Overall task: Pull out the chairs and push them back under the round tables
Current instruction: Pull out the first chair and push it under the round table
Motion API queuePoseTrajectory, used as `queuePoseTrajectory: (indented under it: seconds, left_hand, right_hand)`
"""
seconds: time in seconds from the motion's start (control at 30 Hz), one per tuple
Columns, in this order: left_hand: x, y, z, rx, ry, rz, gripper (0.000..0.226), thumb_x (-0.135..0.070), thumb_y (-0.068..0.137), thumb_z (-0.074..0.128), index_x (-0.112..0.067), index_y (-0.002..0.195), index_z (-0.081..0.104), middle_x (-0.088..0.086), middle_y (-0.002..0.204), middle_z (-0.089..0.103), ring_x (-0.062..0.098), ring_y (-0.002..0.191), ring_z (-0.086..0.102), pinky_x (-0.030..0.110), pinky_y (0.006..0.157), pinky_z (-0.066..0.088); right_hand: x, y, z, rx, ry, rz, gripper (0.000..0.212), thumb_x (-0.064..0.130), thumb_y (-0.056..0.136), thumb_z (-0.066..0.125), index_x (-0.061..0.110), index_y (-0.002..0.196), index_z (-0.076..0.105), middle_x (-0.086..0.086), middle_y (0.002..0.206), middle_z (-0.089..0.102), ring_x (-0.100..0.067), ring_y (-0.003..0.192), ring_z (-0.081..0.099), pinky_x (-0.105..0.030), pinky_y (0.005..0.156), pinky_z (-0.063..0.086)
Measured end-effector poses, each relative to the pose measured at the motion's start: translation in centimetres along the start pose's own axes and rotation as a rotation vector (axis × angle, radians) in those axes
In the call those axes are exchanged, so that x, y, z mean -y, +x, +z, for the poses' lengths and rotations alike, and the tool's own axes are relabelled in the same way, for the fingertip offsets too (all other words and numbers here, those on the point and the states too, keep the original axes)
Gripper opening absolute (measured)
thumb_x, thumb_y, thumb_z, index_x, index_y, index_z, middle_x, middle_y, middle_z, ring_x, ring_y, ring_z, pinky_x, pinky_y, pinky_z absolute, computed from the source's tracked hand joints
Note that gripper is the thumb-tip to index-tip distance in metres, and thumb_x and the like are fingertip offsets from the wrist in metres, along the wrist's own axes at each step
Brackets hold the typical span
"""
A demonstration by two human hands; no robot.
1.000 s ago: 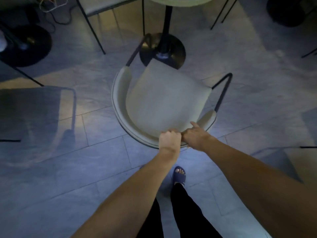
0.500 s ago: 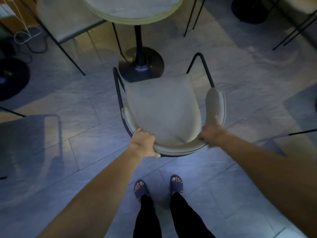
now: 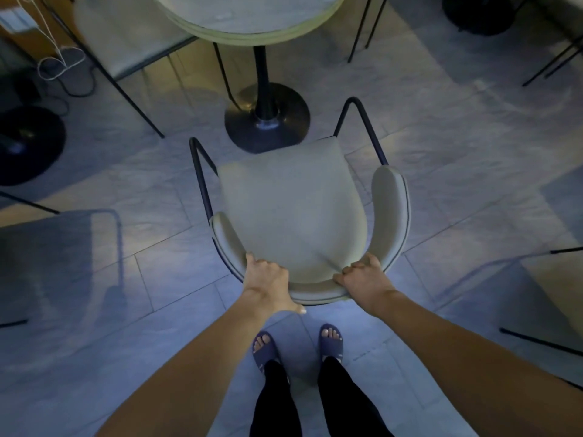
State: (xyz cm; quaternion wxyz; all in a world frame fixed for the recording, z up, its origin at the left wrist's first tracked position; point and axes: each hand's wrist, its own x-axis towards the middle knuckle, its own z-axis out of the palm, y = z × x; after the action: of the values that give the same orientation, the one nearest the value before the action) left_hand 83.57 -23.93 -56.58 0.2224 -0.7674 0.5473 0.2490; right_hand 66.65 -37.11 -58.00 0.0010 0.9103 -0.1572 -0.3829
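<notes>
A pale cushioned chair [image 3: 290,212] with a curved backrest and dark metal arm loops stands on the tiled floor just in front of me, its seat facing the round table [image 3: 252,17]. The seat's front edge reaches the table's black pedestal base [image 3: 266,119]. My left hand [image 3: 266,279] grips the backrest at its left rear. My right hand [image 3: 362,277] grips the same backrest at its right rear. Both hands curl over the padded rim.
Another chair [image 3: 126,39] stands at the table's far left with thin black legs. A white cable [image 3: 53,58] lies on the floor near a second black base [image 3: 28,143] at left. More chair legs [image 3: 366,26] show top right and right edge. My sandalled feet [image 3: 298,345] stand behind the chair.
The chair has turned from angled to square with the table. My hands, first close together on the backrest, have spread apart to its left and right, and the view has tilted up.
</notes>
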Motion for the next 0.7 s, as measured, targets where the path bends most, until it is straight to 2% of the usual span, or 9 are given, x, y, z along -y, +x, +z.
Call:
queuePoseTrajectory:
  seconds: [0.1, 0.17, 0.23, 0.3, 0.37, 0.47, 0.53, 0.57, 0.7]
  left_hand:
    - [1.1, 1.1, -0.6, 0.035, 0.013, -0.051, 0.087, -0.096, 0.047, 0.047, -0.017, 0.082, 0.063, 0.002, 0.072, 0.061, 0.025, 0.087, 0.061, 0.067, 0.109, 0.003]
    - [1.8, 1.8, -1.0, 0.042, 0.037, -0.103, 0.097, -0.099, 0.043, 0.043, -0.016, 0.089, 0.067, 0.003, 0.081, 0.064, 0.026, 0.096, 0.059, 0.070, 0.104, -0.017]
    - [2.9, 2.7, -1.5, 0.023, -0.002, -0.175, 0.111, -0.099, 0.039, 0.044, -0.015, 0.108, 0.066, 0.011, 0.107, 0.062, 0.031, 0.116, 0.049, 0.072, 0.097, -0.025]
    - [4.0, 3.6, -2.0, 0.009, -0.093, -0.239, 0.130, -0.095, 0.037, 0.055, -0.016, 0.140, 0.042, 0.021, 0.149, 0.032, 0.040, 0.141, 0.017, 0.075, 0.091, -0.029]
    - [5.1, 4.6, -2.9, -0.007, -0.194, -0.269, 0.146, -0.088, 0.037, 0.067, -0.022, 0.152, 0.006, 0.019, 0.159, -0.008, 0.042, 0.144, -0.015, 0.077, 0.090, -0.027]
    - [6.7, 6.3, -3.6, -0.081, -0.300, -0.301, 0.154, -0.077, 0.038, 0.078, -0.028, 0.149, -0.017, 0.017, 0.154, -0.029, 0.042, 0.139, -0.030, 0.077, 0.099, -0.014]
    - [7.6, 7.3, -3.9, -0.170, -0.330, -0.327, 0.152, -0.073, 0.042, 0.081, -0.029, 0.149, -0.018, 0.018, 0.153, -0.033, 0.040, 0.138, -0.032, 0.074, 0.106, -0.007]
    - [8.0, 7.7, -4.1, -0.218, -0.317, -0.343, 0.150, -0.074, 0.044, 0.079, -0.028, 0.149, -0.017, 0.018, 0.153, -0.031, 0.040, 0.139, -0.032, 0.073, 0.107, -0.005]
    - [9.8, 9.3, -4.6, -0.358, -0.306, -0.425, 0.142, -0.079, 0.051, 0.073, -0.027, 0.149, -0.016, 0.017, 0.160, -0.008, 0.040, 0.144, -0.015, 0.073, 0.108, 0.008]
  right_hand:
    - [-0.5, 1.2, -1.3, -0.019, -0.014, -0.005, 0.055, 0.003, 0.083, 0.063, 0.025, 0.132, 0.051, -0.002, 0.124, 0.063, -0.028, 0.120, 0.056, -0.053, 0.108, 0.028]
    - [-1.0, 2.3, -2.1, -0.002, 0.008, 0.004, 0.052, 0.003, 0.084, 0.061, 0.026, 0.131, 0.052, -0.002, 0.123, 0.064, -0.028, 0.119, 0.056, -0.052, 0.108, 0.028]
    - [-1.5, 3.6, -3.4, -0.001, 0.027, 0.009, 0.049, 0.006, 0.087, 0.060, 0.026, 0.131, 0.053, -0.003, 0.124, 0.064, -0.028, 0.120, 0.056, -0.051, 0.109, 0.027]
    - [-1.9, 4.8, -4.8, 0.000, 0.044, 0.014, 0.045, 0.008, 0.089, 0.059, 0.026, 0.130, 0.054, -0.004, 0.123, 0.064, -0.028, 0.119, 0.057, -0.051, 0.109, 0.028]
    - [-2.3, 6.0, -6.0, -0.014, 0.055, 0.023, 0.042, 0.010, 0.090, 0.059, 0.026, 0.128, 0.056, -0.003, 0.122, 0.065, -0.027, 0.118, 0.058, -0.050, 0.109, 0.028]
    - [-2.5, 7.7, -7.8, -0.057, 0.058, 0.081, 0.037, 0.016, 0.089, 0.065, 0.028, 0.123, 0.059, -0.001, 0.120, 0.065, -0.026, 0.118, 0.057, -0.057, 0.114, 0.020]
    - [-2.5, 8.7, -8.7, -0.139, 0.085, 0.196, 0.037, 0.027, 0.087, 0.069, 0.028, 0.122, 0.059, -0.001, 0.122, 0.061, -0.027, 0.121, 0.052, -0.065, 0.115, 0.012]
    - [-2.4, 9.1, -9.1, -0.196, 0.111, 0.291, 0.039, 0.032, 0.085, 0.070, 0.028, 0.122, 0.058, -0.002, 0.122, 0.058, -0.027, 0.121, 0.049, -0.065, 0.113, 0.016]
    - [-1.8, 10.3, -10.6, -0.381, 0.310, 0.565, 0.031, 0.014, 0.081, 0.068, 0.020, 0.109, 0.057, -0.006, 0.111, 0.059, -0.028, 0.107, 0.054, -0.041, 0.088, 0.044]
